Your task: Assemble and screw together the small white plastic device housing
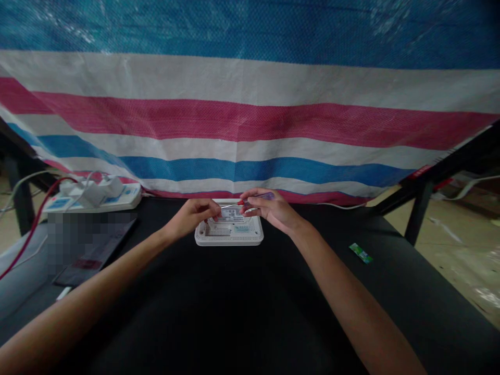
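Note:
A white router-like device with vent holes and printed labels lies flat on the black table. Over its right side, my right hand is closed around a screwdriver with a red and purple, see-through handle. Its thin metal shaft points left, held nearly level above the device. My left hand is over the device's left side, thumb and fingers pinched together where the shaft's tip ends. Whatever lies between those fingertips is too small to make out.
At the back left, a white power strip carries plugs and cables. In front of it lies a dark flat device, partly blurred out. A small green packet is on the right. A striped plastic sheet hangs behind the table.

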A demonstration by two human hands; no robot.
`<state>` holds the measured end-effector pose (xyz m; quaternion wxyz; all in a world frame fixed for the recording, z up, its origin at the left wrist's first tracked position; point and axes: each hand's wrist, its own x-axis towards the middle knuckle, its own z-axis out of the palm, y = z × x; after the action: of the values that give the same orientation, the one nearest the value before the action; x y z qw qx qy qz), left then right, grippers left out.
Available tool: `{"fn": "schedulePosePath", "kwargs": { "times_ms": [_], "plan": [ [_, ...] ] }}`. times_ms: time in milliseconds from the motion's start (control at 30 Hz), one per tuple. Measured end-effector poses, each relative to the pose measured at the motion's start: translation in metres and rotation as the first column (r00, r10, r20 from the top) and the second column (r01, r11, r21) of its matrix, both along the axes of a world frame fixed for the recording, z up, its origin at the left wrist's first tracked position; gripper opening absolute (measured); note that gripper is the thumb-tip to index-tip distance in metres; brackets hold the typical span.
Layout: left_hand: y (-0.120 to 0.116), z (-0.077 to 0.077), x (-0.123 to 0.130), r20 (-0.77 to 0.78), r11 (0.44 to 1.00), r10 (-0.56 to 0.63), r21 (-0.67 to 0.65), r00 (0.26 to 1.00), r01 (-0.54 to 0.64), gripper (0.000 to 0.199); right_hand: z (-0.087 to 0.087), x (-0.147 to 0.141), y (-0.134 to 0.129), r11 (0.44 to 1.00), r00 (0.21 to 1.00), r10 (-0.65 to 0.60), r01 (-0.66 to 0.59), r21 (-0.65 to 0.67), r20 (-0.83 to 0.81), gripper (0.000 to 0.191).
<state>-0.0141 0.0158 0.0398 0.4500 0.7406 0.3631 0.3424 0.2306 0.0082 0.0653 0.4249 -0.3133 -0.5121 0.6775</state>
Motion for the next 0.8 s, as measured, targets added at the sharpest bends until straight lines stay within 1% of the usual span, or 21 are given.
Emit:
{"fn": "schedulePosePath", "kwargs": {
  "times_ms": [67, 167, 333, 433, 500, 567, 600, 667, 733, 800],
  "plan": [
    [0.004, 0.002, -0.005, -0.006, 1.0, -0.007, 0.0, 1.0, 0.007, 0.028, 0.0, 0.0, -0.001, 0.999, 0.999, 0.032, -0.032, 0.007, 0.017, 0.025],
    [0.007, 0.005, -0.011, -0.017, 0.999, -0.049, -0.016, 0.999, 0.049, 0.026, 0.002, 0.0, -0.005, 0.994, 0.993, 0.105, -0.105, 0.008, 0.058, 0.027],
    [0.007, 0.007, -0.013, -0.045, 0.995, -0.097, 0.011, 0.994, 0.098, 0.024, 0.004, -0.001, -0.009, 0.977, 0.977, 0.212, -0.212, 0.005, 0.027, 0.027],
    [0.011, 0.011, -0.019, -0.122, 0.994, -0.088, 0.053, 0.989, 0.095, 0.028, 0.004, -0.002, -0.008, 0.979, 0.978, 0.206, -0.206, 0.013, 0.017, 0.027],
    [0.017, 0.012, -0.028, -0.236, 0.992, -0.026, 0.113, 0.972, 0.054, 0.029, 0.004, -0.002, -0.007, 0.984, 0.983, 0.178, -0.179, 0.018, 0.031, 0.026],
    [0.025, 0.011, -0.039, -0.401, 0.982, 0.061, 0.189, 0.914, 0.018, 0.023, 0.004, -0.002, -0.007, 0.988, 0.986, 0.154, -0.156, 0.021, 0.059, 0.025],
    [0.028, 0.009, -0.044, -0.49, 0.978, 0.072, 0.206, 0.869, 0.035, 0.019, 0.004, -0.002, -0.007, 0.989, 0.986, 0.146, -0.148, 0.022, 0.075, 0.025],
    [0.034, 0.004, -0.053, -0.621, 0.973, 0.055, 0.209, 0.782, 0.098, 0.013, 0.004, -0.002, -0.007, 0.99, 0.985, 0.135, -0.139, 0.026, 0.104, 0.025],
    [0.036, -0.003, -0.057, -0.685, 0.972, 0.061, 0.207, 0.726, 0.114, 0.013, 0.005, -0.003, -0.008, 0.991, 0.984, 0.127, -0.131, 0.024, 0.125, 0.025],
    [0.037, -0.009, -0.058, -0.701, 0.975, 0.046, 0.187, 0.711, 0.121, 0.012, 0.005, -0.004, -0.008, 0.992, 0.983, 0.121, -0.124, 0.018, 0.136, 0.025]
  ]
}}
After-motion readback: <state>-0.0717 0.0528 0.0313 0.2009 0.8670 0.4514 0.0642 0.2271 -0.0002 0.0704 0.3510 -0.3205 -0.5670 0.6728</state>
